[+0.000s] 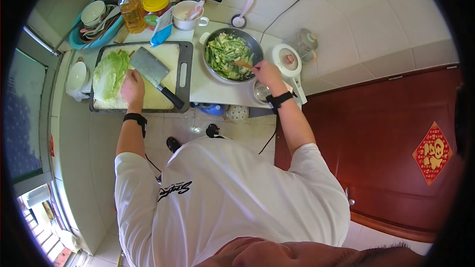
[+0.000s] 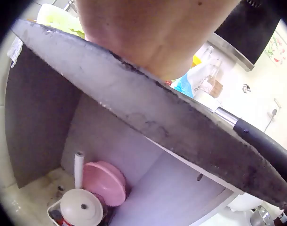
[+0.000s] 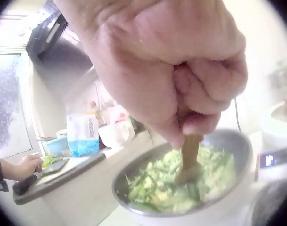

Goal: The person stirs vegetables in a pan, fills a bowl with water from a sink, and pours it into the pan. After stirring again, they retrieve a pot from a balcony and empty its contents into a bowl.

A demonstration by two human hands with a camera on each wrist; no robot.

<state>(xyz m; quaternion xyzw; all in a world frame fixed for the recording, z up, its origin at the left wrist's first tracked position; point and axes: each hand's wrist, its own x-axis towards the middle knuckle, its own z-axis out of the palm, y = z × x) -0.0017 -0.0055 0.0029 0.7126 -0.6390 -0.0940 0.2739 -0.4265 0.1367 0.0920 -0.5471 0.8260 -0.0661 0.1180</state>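
In the head view my right hand [image 1: 267, 75] grips the handle of a wooden spatula [image 1: 242, 63]. Its lower end goes into chopped green vegetables [image 1: 225, 49] in a round pan [image 1: 257, 49]. Seen from the right wrist, fingers curl round the spatula [image 3: 190, 153] above the food. My left hand [image 1: 132, 89] is over the black-rimmed cutting board [image 1: 184, 64], between a leafy cabbage [image 1: 109, 76] and a cleaver [image 1: 150, 65]. Its fingers look bent; whether they hold anything I cannot tell. The left wrist view shows mostly forearm and the board's edge [image 2: 134, 103].
Behind the board stand an oil bottle [image 1: 132, 16], a yellow-lidded jar [image 1: 155, 4], a white cup [image 1: 204, 20] and a blue-white bag [image 1: 162, 30]. A blue basin [image 1: 75, 37] holds bowls. A white lidded appliance [image 1: 288, 59] and a glass bowl [image 1: 261, 91] sit right of the pan.
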